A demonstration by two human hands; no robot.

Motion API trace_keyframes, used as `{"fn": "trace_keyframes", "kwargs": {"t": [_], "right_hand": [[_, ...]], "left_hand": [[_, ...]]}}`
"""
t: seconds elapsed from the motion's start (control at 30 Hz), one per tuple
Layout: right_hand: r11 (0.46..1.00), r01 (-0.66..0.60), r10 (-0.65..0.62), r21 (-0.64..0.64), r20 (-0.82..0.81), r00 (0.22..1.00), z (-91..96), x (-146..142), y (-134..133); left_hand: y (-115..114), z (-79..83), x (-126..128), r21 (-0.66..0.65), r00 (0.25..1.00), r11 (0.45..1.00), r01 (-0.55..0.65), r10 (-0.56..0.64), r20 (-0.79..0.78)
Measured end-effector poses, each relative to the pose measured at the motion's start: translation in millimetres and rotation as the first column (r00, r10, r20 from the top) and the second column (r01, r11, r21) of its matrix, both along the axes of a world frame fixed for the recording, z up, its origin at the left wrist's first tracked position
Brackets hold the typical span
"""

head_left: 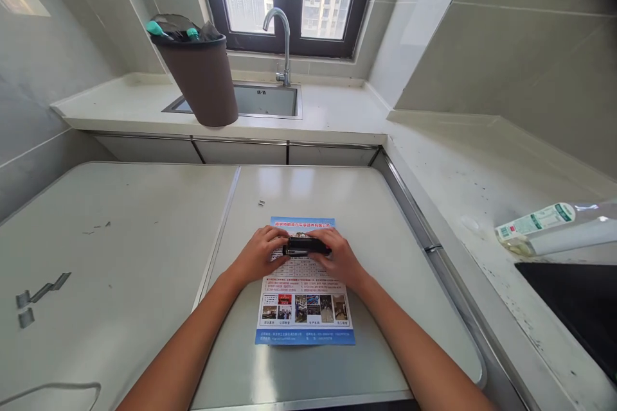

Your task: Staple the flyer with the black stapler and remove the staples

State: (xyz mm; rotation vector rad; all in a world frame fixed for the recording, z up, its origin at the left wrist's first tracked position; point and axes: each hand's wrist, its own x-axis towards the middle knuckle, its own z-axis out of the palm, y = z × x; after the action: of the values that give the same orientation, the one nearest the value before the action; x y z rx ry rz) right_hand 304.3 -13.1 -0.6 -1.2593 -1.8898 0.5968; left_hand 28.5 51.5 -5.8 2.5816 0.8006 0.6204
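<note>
A glossy white tabletop with rounded corners bears a blue-and-white printed paper sheet. Over the sheet's upper half, the left hand and right hand grip opposite ends of a black, oblong, shiny device. Just beyond the sheet lie two tiny grey strips.

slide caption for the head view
Left hand and right hand hold a black device over a printed flyer on a table.

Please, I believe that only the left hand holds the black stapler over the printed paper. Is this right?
Not quite: the head view shows the right hand holding the black stapler too, together with the left hand, over the printed paper.
</note>
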Motion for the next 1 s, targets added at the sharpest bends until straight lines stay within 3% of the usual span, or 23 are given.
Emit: {"fn": "trace_keyframes", "kwargs": {"t": [0.13, 0.27, 0.37, 0.53, 0.63, 0.77, 0.87, 1.0], "right_hand": [[0.986, 0.056, -0.081, -0.157, -0.158, 0.984, 19.6, 20.6, 3.0], [0.904, -0.084, -0.057, -0.419, -0.313, 0.948, 23.9, 31.8, 6.0], [0.858, -0.150, -0.086, -0.492, -0.424, 0.902, 18.5, 30.3, 6.7], [0.818, -0.139, -0.177, -0.559, -0.474, 0.862, 12.3, 29.5, 6.6], [0.861, -0.077, -0.171, -0.503, -0.428, 0.887, 14.4, 30.8, 6.3], [0.983, 0.044, -0.076, -0.179, -0.176, 0.981, 17.1, 24.2, 4.7], [0.999, -0.053, 0.053, -0.007, 0.027, 0.998, 11.7, 11.7, 2.1], [0.994, -0.052, 0.045, 0.094, 0.074, 0.996, 4.7, 0.8, -5.3]], "left_hand": [[2.5, 1.3, 0.9, -0.075, 0.999, 0.997, -0.006, 0.009, 0.036], [3.4, 0.9, 3.1, -0.180, 0.993, 0.983, -0.033, 0.052, 0.101], [3.9, -0.9, 3.7, -0.220, 0.989, 0.974, -0.046, 0.076, 0.127], [5.0, -4.0, 3.5, -0.227, 0.987, 0.972, -0.057, 0.089, 0.136], [4.9, -4.4, 3.9, -0.231, 0.985, 0.971, -0.057, 0.092, 0.143], [4.6, -4.9, 3.0, -0.258, 0.977, 0.965, -0.057, 0.107, 0.182], [4.0, -3.9, 1.1, -0.287, 0.966, 0.955, -0.069, 0.135, 0.220], [0.3, 1.3, 2.3, -0.401, 0.918, 0.911, -0.099, 0.239, 0.316]]}}
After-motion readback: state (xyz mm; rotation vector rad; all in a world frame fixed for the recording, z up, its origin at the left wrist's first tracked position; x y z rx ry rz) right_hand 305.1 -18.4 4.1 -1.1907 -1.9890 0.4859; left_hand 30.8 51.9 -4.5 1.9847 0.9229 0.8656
